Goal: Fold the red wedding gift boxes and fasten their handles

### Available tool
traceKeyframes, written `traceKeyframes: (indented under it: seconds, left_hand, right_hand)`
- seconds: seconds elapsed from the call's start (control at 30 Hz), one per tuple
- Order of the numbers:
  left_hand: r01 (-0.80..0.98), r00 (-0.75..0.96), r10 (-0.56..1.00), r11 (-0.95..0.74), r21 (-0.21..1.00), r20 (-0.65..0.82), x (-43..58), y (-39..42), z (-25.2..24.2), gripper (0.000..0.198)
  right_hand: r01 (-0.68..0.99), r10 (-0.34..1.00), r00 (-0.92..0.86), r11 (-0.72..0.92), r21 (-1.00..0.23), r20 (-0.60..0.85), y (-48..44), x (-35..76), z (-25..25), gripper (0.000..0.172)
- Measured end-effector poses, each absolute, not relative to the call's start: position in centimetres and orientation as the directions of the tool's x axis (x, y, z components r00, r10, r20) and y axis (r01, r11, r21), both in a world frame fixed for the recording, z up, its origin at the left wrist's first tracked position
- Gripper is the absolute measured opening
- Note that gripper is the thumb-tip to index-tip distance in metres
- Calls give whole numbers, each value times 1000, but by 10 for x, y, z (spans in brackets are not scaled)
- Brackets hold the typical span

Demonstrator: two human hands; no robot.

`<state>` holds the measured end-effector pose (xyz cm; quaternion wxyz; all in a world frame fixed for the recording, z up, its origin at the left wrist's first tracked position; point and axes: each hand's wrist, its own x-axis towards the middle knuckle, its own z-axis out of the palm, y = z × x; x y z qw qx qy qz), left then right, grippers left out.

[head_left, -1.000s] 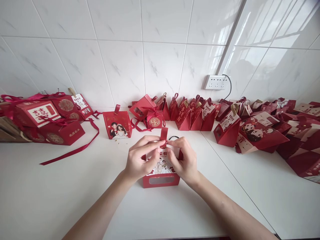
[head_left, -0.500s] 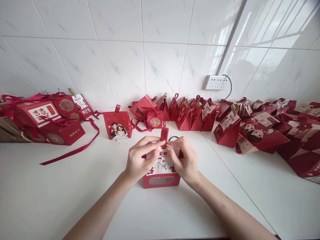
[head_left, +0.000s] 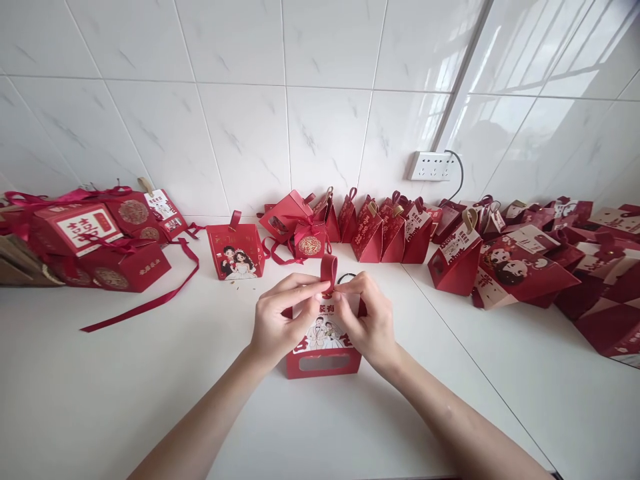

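Observation:
A red candy gift box (head_left: 320, 363) stands upright in front of me, with a clear oval window low on its face. Its white panel (head_left: 324, 333) carries a cartoon couple in wedding clothes and red characters. From its top rises a red ribbon loop (head_left: 329, 267). My left hand (head_left: 285, 313) pinches the box's top edge at the left foot of the loop. Opposite it, my right hand (head_left: 370, 313) pinches the top edge from the right. The fingertips nearly meet and hide the spot where the ribbon joins. Part of a black ring (head_left: 346, 277) shows behind my right hand.
Another red box with a couple (head_left: 236, 252) stands behind to the left. Several finished-looking red boxes (head_left: 393, 233) line the tiled wall. Piles of boxes lie at the right (head_left: 520, 260) and left (head_left: 100, 233), with a trailing ribbon (head_left: 145, 307). A power strip (head_left: 434, 166) is on the wall.
Hardly anything differs. Both hands keep their pinch at the box's top, and the ribbon loop looks slightly more open.

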<state>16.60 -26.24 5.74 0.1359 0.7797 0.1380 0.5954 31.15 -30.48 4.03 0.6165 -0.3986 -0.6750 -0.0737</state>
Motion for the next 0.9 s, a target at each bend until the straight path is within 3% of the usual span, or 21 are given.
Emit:
traceKeyframes:
  seconds: [0.2, 0.63, 0.7, 0.83, 0.9]
  left_hand:
    - [-22, 248, 286, -953, 301, 925, 166, -260, 55, 32]
    - [7, 247, 292, -954, 300, 924, 169, -260, 54, 29]
    - [10, 240, 287, -956, 293, 927, 168, -262, 53, 29]
    - [58, 222, 301, -953, 296, 927, 169, -258, 51, 27]
    - [118, 213, 299, -953, 279, 930, 169, -253, 50, 26]
  right_hand:
    - [605, 431, 50, 705, -371, 901, -307, 314, 40, 10]
    - [582, 457, 47, 710, -397, 888, -306, 313, 39, 9]
    - [534, 487, 36, 729, -429, 873, -307, 314, 37, 13]
    - [327, 621, 4, 740, -588, 784, -301, 325, 25, 37]
    - [281, 724, -35, 669, -688, 689, -294, 333, 17, 37]
